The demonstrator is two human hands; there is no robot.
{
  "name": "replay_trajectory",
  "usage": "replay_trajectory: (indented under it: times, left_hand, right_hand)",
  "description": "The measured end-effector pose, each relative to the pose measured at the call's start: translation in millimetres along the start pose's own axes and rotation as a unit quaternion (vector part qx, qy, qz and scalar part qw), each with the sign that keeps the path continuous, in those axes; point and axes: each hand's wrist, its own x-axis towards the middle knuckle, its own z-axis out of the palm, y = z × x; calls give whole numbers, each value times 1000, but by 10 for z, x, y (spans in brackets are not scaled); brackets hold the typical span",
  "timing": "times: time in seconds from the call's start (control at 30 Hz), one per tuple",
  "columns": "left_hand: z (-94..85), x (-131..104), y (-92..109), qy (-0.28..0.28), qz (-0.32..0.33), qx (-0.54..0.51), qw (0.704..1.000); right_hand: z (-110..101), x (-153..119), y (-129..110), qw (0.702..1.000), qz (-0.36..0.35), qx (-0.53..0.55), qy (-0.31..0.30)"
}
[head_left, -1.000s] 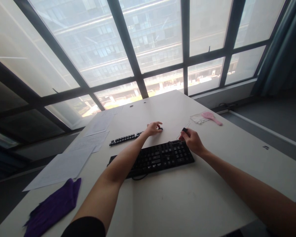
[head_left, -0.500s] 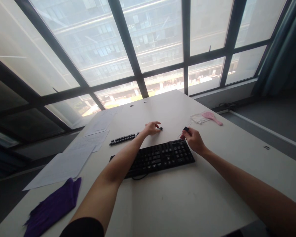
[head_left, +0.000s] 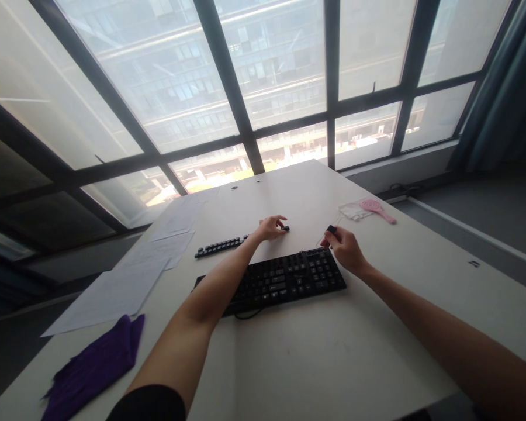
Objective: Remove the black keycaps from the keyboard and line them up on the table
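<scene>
Beyond the keyboard, my left hand (head_left: 270, 227) rests low over the table with its index finger bent and lifted. Small black keycaps (head_left: 286, 228) are at its fingertips; one seems pinched there, though the thumb partly hides it. Over the keyboard's far right corner, my right hand (head_left: 345, 248) is closed on a small black tool (head_left: 331, 229), with thin wire beside the fingers; it looks like a keycap puller. The black keyboard (head_left: 284, 280) lies below both hands, its left part covered by my left forearm. Rows of loose keycaps (head_left: 219, 247) sit behind its left side.
A pink hairbrush (head_left: 377, 209) and a clear plastic bag (head_left: 351, 211) lie at the right. White paper sheets (head_left: 109, 298) and a purple cloth (head_left: 97, 368) cover the table's left side. Windows (head_left: 276, 64) stand behind the white table (head_left: 333, 351).
</scene>
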Motion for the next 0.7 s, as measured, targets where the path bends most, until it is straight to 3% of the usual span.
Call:
replay_trajectory:
  times: [0.2,0.37,0.53,0.6,0.7]
  left_hand:
    - [-84,-61,100,11,5,8,1000]
    - [-98,-383,570,122,62,7,990]
    - [166,-919,1216,103,154,-82,979]
    - [309,-1060,1361,99,162,-120,974]
    - [491,-1140,1426,120,148,-157,969]
  right_hand:
    - [-45,47,16,1000,-10,-4,-22]
    - [-100,53,16,993,-40,-73,-88]
    - [-102,58,38,983,-55,-117,-132]
    - [-98,76,51,981,-61,-123,-139]
    - [-105,96,52,976,-66,-131,-161]
